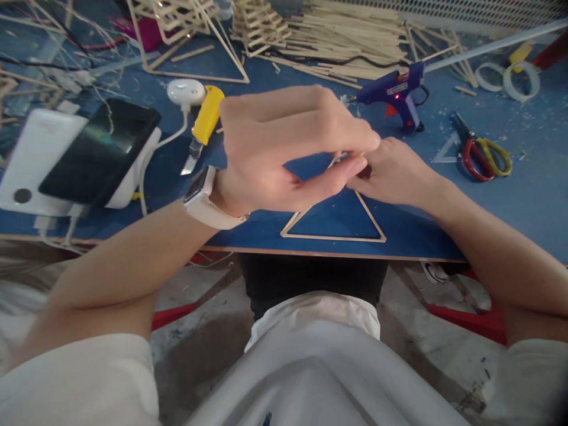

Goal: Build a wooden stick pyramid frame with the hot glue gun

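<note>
Triangular stick frame (333, 238), pale wood, lies on the blue tabletop (532, 207) close to its front edge, with 2 corners toward the person and the upper part beneath the hands. The left hand (297, 142) is half curled, thumb and forefinger brought nearly together above the frame's upper end; whether anything sits between the tips cannot be told. The right hand (394, 171) is bent closed against the left fingertips, and what it grips, if anything, is hidden.

Just beyond the hands stands the nearest obstacle, a blue hot-glue gun (394, 89) with its red light lit, nozzle toward the left hand's knuckles. A long translucent glue stick (492, 46) runs from its rear. To the right lie scissors (488, 157) with red and yellow handles, a clear set square (446, 151) and 2 tape rolls (521, 81). On the left are a yellow utility knife (208, 115), blade exposed, a white charging puck (185, 92) and a black smartphone (100, 157) resting over white devices.

The left hand covers much of the frame's left side, and the top corner is hard to make out. A lattice stick structure (177, 18) behind is cut off above, beside a heap of loose sticks (350, 35); the glue stick runs out of view at right.
</note>
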The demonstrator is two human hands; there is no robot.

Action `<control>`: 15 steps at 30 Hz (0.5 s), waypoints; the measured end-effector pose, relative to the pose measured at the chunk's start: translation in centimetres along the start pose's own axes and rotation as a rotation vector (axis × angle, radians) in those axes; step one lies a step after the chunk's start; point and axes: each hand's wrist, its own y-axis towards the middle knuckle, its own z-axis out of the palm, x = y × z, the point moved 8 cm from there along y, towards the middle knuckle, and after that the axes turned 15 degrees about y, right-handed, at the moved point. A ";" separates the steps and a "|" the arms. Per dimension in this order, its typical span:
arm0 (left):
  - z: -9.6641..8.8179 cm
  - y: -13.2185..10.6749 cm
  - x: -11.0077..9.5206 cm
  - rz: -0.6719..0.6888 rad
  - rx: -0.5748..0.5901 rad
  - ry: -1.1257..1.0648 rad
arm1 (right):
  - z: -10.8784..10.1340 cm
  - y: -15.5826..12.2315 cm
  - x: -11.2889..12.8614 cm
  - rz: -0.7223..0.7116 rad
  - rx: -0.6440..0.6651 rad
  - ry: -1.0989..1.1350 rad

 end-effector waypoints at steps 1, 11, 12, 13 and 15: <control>0.0 0.0 0.0 -0.014 0.032 0.006 | -0.1 -0.1 0.1 0.015 -0.014 -0.030; -0.1 0.4 -0.1 0.033 0.027 0.006 | -0.2 -0.4 0.7 0.061 -0.031 -0.111; -0.1 0.4 -0.1 0.034 0.026 0.009 | -0.2 -0.4 0.7 0.060 -0.033 -0.112; -0.1 0.5 -0.1 0.030 0.024 0.017 | -0.2 -0.3 0.7 0.062 -0.034 -0.110; -0.3 0.5 -0.3 0.044 -0.007 0.045 | -0.1 -0.2 0.6 0.063 -0.041 -0.095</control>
